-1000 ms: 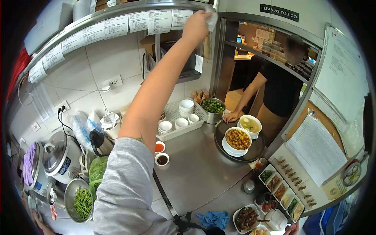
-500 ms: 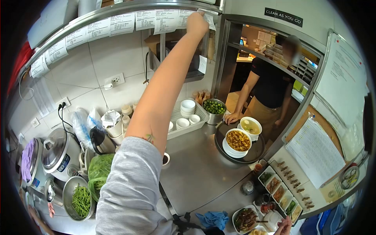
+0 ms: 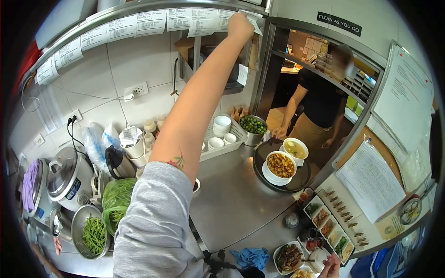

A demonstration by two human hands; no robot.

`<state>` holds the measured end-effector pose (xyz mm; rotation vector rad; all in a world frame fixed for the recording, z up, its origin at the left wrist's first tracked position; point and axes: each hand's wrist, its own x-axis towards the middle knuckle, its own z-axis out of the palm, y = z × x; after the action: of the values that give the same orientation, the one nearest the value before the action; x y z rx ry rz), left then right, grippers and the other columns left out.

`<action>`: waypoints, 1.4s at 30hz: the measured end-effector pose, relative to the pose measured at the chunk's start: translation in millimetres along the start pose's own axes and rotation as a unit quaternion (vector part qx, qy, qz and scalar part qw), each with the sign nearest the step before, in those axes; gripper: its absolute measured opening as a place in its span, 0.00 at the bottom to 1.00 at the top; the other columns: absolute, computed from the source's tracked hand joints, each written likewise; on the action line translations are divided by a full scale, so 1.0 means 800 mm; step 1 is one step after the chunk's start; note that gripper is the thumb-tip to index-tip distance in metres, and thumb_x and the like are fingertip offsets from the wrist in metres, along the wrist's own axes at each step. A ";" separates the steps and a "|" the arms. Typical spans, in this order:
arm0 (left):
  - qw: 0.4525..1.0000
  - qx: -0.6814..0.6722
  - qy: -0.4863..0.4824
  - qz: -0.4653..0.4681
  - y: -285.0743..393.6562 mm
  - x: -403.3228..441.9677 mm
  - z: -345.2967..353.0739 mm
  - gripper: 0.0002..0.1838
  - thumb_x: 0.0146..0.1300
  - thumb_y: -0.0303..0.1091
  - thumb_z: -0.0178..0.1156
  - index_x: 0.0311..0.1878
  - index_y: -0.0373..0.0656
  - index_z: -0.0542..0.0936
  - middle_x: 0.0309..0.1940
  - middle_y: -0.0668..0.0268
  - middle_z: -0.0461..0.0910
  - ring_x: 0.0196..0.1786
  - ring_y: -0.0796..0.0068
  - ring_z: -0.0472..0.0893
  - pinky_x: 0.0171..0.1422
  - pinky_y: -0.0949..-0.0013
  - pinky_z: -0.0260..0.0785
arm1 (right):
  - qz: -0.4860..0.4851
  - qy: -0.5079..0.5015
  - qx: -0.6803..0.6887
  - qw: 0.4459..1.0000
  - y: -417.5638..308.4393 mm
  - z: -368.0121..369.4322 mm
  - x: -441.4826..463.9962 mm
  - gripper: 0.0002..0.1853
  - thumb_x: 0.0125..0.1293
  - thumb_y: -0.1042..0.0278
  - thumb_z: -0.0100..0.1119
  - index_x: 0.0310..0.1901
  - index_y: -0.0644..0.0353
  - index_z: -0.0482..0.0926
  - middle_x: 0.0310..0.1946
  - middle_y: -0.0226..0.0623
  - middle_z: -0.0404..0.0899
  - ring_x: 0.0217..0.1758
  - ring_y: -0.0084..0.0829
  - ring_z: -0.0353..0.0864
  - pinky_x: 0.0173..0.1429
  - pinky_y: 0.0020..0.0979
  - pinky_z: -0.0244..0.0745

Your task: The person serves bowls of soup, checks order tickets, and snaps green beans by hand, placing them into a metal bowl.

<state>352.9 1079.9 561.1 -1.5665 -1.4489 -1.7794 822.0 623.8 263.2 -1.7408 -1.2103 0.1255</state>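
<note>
My left hand (image 3: 240,26) is raised to the metal rail (image 3: 153,5) at the top, its fingers closed on a white paper order ticket (image 3: 254,19) at the right end of a row of printed tickets (image 3: 150,22). My right hand (image 3: 330,267) shows at the bottom right with curled fingers; what they hold, if anything, is hard to make out. Close to it are a white rounded container (image 3: 319,258) and a dish of dark glazed meat (image 3: 288,259). A blue cloth (image 3: 251,258) lies to the left of that dish.
A co-worker (image 3: 320,99) stands at the hatch, one hand by a round tray (image 3: 259,169) with two soup bowls. A basket of white bowls (image 3: 241,136) and green citrus (image 3: 253,125) stand behind. Rice cookers (image 3: 69,180) and green beans (image 3: 94,236) are left; condiment trays (image 3: 321,217) right.
The view has shifted slightly. My left hand stays at the ticket, which now hangs at more of an angle. My right hand has moved a little left; the co-worker's hand has shifted slightly at the tray.
</note>
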 end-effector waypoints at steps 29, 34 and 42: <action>0.986 0.135 -0.036 0.094 0.048 -0.087 -0.060 0.35 0.54 0.45 0.68 0.64 0.41 0.72 0.54 0.46 0.74 0.58 0.51 0.75 0.59 0.55 0.71 | 0.001 -0.169 0.184 0.968 -0.006 -0.004 -0.039 0.05 0.65 0.74 0.59 0.39 0.66 0.80 0.39 0.41 0.83 0.40 0.30 0.80 0.44 0.30 0.75; 0.726 -0.385 -0.539 0.186 0.159 -0.315 -0.212 0.26 0.57 0.40 0.67 0.58 0.41 0.76 0.56 0.57 0.77 0.59 0.59 0.75 0.63 0.59 0.67 | -0.162 -0.290 0.552 0.765 -0.103 0.005 -0.077 0.15 0.62 0.57 0.66 0.31 0.62 0.78 0.32 0.45 0.79 0.26 0.39 0.76 0.28 0.36 0.71; 0.116 -0.634 -0.742 0.184 0.152 -0.459 -0.291 0.17 0.65 0.44 0.63 0.49 0.42 0.80 0.43 0.58 0.79 0.44 0.59 0.78 0.48 0.61 0.71 | -0.277 -0.739 0.565 0.240 -0.120 0.074 -0.034 0.18 0.65 0.54 0.63 0.34 0.65 0.81 0.28 0.47 0.79 0.26 0.48 0.77 0.30 0.44 0.72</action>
<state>447.4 707.7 323.8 1.7205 -0.7157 -0.1064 711.8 644.5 293.4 0.7937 -1.8466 1.9565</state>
